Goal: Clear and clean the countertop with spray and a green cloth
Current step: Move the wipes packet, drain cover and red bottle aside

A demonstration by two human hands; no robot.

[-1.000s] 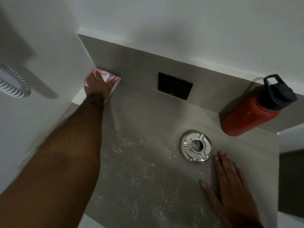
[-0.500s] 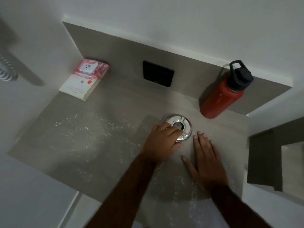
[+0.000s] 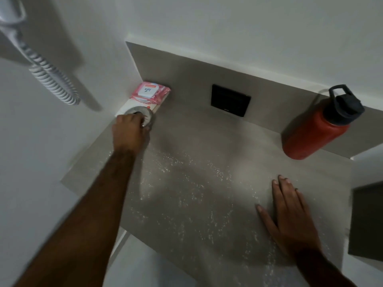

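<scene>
The grey countertop (image 3: 207, 154) is speckled with white powder across its middle and front. My left hand (image 3: 129, 132) reaches to the back left corner and grips a round shiny metal ashtray (image 3: 145, 114), holding it on a white booklet (image 3: 124, 109) there. A pink wipes pack (image 3: 152, 92) lies on the same booklet, against the wall. My right hand (image 3: 290, 212) rests flat on the counter at the front right, fingers spread, holding nothing. No spray or green cloth is in view.
A red water bottle (image 3: 317, 131) with a dark lid stands at the back right against the backsplash. A black wall plate (image 3: 230, 100) sits in the backsplash. A white coiled cord (image 3: 51, 77) hangs on the left wall. A dark recess (image 3: 366, 222) lies right of the counter.
My left hand took hold of the metal ashtray near the counter's middle and carried it to the back left corner, onto the white booklet. My right hand stayed flat on the counter.
</scene>
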